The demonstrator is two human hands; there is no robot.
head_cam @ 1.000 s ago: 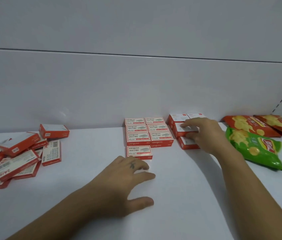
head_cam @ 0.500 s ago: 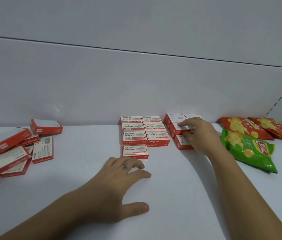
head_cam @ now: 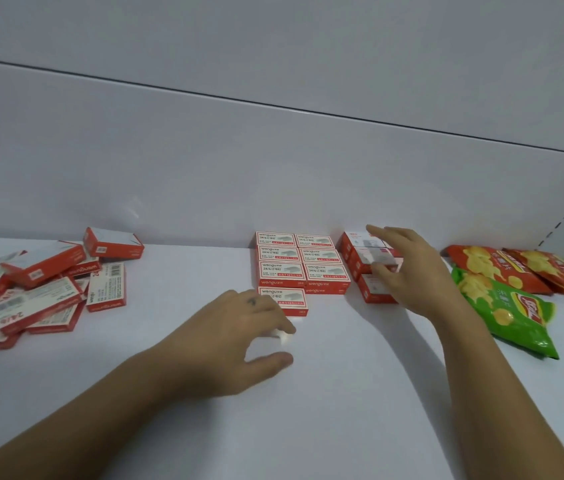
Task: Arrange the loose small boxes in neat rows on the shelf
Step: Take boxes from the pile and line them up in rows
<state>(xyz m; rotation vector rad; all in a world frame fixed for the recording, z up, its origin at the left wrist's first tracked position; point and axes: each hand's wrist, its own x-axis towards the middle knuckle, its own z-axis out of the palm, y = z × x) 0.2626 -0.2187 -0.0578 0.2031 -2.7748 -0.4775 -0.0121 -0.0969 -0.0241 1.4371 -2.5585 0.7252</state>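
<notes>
Firstly, small boxes (head_cam: pixel 278 271), red and white card, printed as staples. They are judged light in the hand yet dense enough to stay put, stiff in the walls, and smooth-faced, so likely to slide readily on the shelf (head_cam: pixel 342 393). They are best taken by the two long sides between thumb and fingers, or pushed flat along the surface. The end flaps are judged the weak part and are better not squeezed. Fragility is judged low.

Location and count.
- Neat block (head_cam: pixel 322 258), centre, against the back wall (head_cam: pixel 204 168): six boxes in two columns of three, edges touching.
- Single front box (head_cam: pixel 291 301): laid just in front of the left column, beginning a fourth row. Seven are thus counted in all.
- Second group (head_cam: pixel 363 258), just right of the block: at least four tops are seen, the rest hidden by the hand.
- Loose pile (head_cam: pixel 41 292), well apart at far left: roughly ten, tilted and overlapped, so no exact count can be given.

Hands.
- Left hand (head_cam: pixel 235 334): placed at the near corner of the single front box, fingers loosely bent, nothing seen to be gripped. A pale blur beneath the fingertips cannot be identified.
- Right hand (head_cam: pixel 412 271): spread over the second group, thumb set against the near edge of one box. Whether that box is pinched cannot be told.

Other stock, right of the boxes: one green bag (head_cam: pixel 509 313) and two red bags (head_cam: pixel 495 268) of crisps, three in all.
</notes>
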